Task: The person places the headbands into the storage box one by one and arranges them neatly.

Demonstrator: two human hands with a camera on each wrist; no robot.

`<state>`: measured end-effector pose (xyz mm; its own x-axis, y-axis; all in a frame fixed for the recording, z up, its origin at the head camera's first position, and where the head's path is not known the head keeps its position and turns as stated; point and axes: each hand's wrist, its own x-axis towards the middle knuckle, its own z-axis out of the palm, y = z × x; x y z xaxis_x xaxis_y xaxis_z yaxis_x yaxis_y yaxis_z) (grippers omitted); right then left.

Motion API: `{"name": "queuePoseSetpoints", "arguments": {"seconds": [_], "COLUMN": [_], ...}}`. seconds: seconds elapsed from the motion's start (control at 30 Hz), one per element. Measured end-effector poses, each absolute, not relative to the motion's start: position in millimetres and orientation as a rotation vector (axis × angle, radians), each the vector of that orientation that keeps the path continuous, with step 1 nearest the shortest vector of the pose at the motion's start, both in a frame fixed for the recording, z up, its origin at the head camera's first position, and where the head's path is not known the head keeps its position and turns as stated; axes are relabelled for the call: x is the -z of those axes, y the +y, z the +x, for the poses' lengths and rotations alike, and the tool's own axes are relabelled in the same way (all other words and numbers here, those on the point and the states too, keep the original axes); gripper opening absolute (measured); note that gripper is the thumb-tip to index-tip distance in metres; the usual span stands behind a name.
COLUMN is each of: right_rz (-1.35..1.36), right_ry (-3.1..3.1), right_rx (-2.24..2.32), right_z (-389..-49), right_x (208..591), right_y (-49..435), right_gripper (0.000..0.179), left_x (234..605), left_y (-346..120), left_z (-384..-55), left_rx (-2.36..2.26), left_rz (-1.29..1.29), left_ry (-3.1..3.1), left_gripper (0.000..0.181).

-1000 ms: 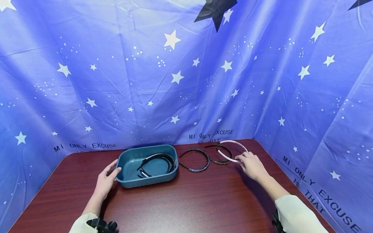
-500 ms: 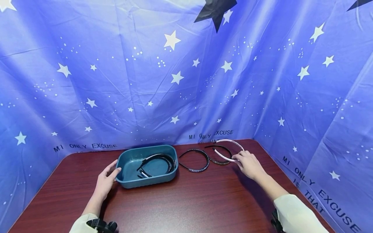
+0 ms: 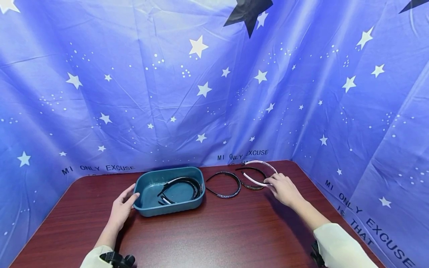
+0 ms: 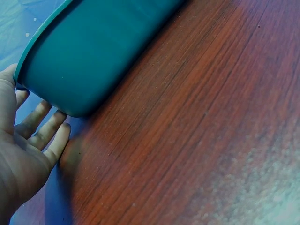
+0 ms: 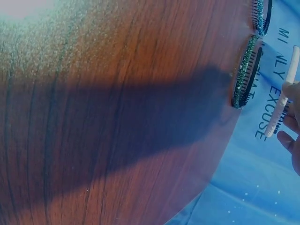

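My left hand [image 3: 120, 210] grips the left end of a teal plastic basin [image 3: 171, 209], thumb over the rim and the other fingers against its outside, as the left wrist view also shows. Inside the basin lie several dark headbands [image 3: 195, 187], bunched toward its right side. Between thumb and fingers, my right hand [image 3: 285, 190] pinches a pale pink headband [image 3: 254, 181] with comb teeth. It is raised over a black headband with glitter [image 3: 253, 187], overlapping it in the head view. Left of that one, a black headband with bluish glitter [image 3: 228, 195] lies near the basin.
A dark red wooden table [image 3: 201, 238] carries everything. Blue cloth with white stars [image 3: 201, 111] hangs close behind its back edge and along the right side. The right arm casts a broad shadow [image 5: 140, 112] on the wood.
My right hand has shifted slightly left, bringing the pale pink headband further over the glitter headband. My left hand and the basin stay in place.
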<state>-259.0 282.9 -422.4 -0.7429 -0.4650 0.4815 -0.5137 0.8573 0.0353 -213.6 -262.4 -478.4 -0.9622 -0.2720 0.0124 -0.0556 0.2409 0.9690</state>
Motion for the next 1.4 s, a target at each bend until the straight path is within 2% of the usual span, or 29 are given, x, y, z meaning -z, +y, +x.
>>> {"name": "queuePoseSetpoints", "arguments": {"seconds": [1.4], "right_rz": [0.905], "right_ry": [-2.448], "right_rx": [-0.116], "right_z": [-257], "right_x": [420], "right_y": [242], "right_gripper": [0.016], "left_x": [481], "left_y": [-262], "left_z": [-215], "left_rx": [1.81], "left_rz": [0.318], "left_ry": [-2.306], "left_gripper": [0.053]}}
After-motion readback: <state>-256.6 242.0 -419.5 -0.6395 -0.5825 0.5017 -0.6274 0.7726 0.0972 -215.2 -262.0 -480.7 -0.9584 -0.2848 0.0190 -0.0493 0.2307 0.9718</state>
